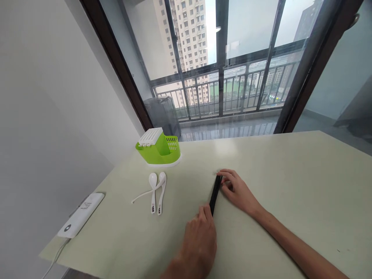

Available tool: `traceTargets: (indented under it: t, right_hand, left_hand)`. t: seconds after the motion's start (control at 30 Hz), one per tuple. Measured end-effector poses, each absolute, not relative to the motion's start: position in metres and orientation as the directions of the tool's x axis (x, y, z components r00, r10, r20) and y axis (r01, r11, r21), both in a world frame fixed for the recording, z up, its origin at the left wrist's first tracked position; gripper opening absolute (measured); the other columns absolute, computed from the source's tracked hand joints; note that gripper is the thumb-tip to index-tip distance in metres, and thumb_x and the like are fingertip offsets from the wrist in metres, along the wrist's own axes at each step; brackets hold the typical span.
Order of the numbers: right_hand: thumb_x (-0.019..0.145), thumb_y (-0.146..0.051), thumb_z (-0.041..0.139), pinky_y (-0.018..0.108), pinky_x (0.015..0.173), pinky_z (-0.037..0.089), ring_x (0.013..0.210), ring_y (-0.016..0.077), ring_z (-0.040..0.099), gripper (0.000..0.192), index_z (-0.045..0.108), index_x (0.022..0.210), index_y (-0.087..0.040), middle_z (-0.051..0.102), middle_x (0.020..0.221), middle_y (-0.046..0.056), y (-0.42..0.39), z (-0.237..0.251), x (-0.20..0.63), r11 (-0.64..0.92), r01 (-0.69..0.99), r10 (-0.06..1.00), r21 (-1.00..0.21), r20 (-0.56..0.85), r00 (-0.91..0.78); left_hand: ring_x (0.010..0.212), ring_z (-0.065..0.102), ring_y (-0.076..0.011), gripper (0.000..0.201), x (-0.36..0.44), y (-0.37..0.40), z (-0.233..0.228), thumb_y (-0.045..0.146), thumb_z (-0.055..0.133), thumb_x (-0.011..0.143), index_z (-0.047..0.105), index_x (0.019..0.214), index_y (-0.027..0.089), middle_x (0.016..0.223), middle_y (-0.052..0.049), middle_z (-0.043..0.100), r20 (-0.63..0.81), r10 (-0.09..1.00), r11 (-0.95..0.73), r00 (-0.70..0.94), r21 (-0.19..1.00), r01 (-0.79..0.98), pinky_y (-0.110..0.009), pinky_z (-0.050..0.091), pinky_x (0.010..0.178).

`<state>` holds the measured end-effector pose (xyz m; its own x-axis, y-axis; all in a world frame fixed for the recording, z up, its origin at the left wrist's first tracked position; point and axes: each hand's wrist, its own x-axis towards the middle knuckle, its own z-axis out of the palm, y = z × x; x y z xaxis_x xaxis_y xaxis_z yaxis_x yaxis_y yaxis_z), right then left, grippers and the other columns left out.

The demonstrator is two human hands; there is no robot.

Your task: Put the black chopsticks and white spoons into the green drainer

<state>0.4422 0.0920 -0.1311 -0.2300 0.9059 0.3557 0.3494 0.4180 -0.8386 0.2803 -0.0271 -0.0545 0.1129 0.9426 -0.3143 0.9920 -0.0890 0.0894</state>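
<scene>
A slim bundle of black chopsticks lies at a slant over the middle of the table, between my two hands. My left hand is closed around the near end, its fingers hiding that part. At the far end, the fingers of my right hand are bent around the tips and pinch them. White spoons lie to the left of the chopsticks, one with its handle crossing another.
Behind the spoons stands a green cutlery basket with a white slotted part. A white power strip with a cable lies at the table's left edge, near the wall. Past the pale table are glass doors.
</scene>
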Motion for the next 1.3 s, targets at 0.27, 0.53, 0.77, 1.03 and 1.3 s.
traceTargets:
  t: [0.27, 0.53, 0.77, 1.03, 1.3]
  right_hand:
    - [0.086, -0.015, 0.046, 0.035, 0.075, 0.055, 0.085, 0.0164, 0.065, 0.036, 0.064, 0.115, -0.026, 0.059, 0.127, 0.007, 0.091, -0.129, 0.442, 0.450, 0.401, 0.888, -0.798, 0.352, -0.297]
    - [0.087, -0.018, 0.047, 0.034, 0.074, 0.055, 0.083, 0.0166, 0.065, 0.033, 0.064, 0.114, -0.026, 0.060, 0.126, 0.008, 0.089, -0.127, 0.444, 0.447, 0.390, 0.889, -0.805, 0.352, -0.292]
    - [0.091, -0.022, 0.044, 0.034, 0.072, 0.054, 0.084, 0.0166, 0.064, 0.027, 0.061, 0.112, -0.025, 0.059, 0.122, 0.008, 0.083, -0.118, 0.443, 0.429, 0.392, 0.901, -0.814, 0.354, -0.251]
    - [0.092, -0.021, 0.043, 0.033, 0.071, 0.053, 0.079, 0.0154, 0.062, 0.026, 0.061, 0.110, -0.025, 0.059, 0.117, 0.007, 0.082, -0.117, 0.442, 0.419, 0.392, 0.907, -0.819, 0.357, -0.225]
    - [0.090, -0.021, 0.045, 0.031, 0.070, 0.053, 0.080, 0.0150, 0.063, 0.026, 0.062, 0.110, -0.025, 0.060, 0.116, 0.006, 0.082, -0.119, 0.442, 0.429, 0.390, 0.903, -0.815, 0.376, -0.208]
  left_hand:
    - [0.105, 0.065, -0.0336, 0.037, 0.285, -0.024, -0.047, 0.014, 0.049, 0.093, 0.057, 0.129, 0.017, 0.119, -0.020, 0.063, -0.315, 0.943, -0.074, 0.108, 0.118, 0.990, -0.045, 0.054, 0.082]
    - [0.132, 0.046, -0.0374, 0.062, 0.266, -0.034, -0.056, 0.050, 0.059, 0.094, 0.045, 0.145, 0.018, 0.142, -0.019, 0.049, -0.082, 0.985, -0.114, 0.149, 0.331, 0.937, -0.054, 0.040, 0.111]
    - [0.144, 0.032, -0.0370, 0.060, 0.177, 0.002, -0.065, 0.053, 0.052, 0.096, 0.043, 0.143, 0.017, 0.150, -0.020, 0.039, 0.370, 0.929, -0.059, -0.024, 0.212, 0.976, -0.057, 0.029, 0.118]
    - [0.134, 0.043, -0.0385, 0.075, 0.101, 0.006, -0.067, 0.059, 0.052, 0.091, 0.035, 0.147, 0.012, 0.142, -0.021, 0.049, 0.198, 0.961, 0.185, -0.194, 0.065, 0.981, -0.054, 0.030, 0.113]
    - [0.117, 0.056, -0.0338, 0.055, 0.105, 0.001, -0.054, 0.046, 0.041, 0.099, 0.045, 0.139, 0.008, 0.122, -0.018, 0.061, 0.117, 0.969, 0.221, -0.219, -0.011, 0.975, -0.045, 0.038, 0.103]
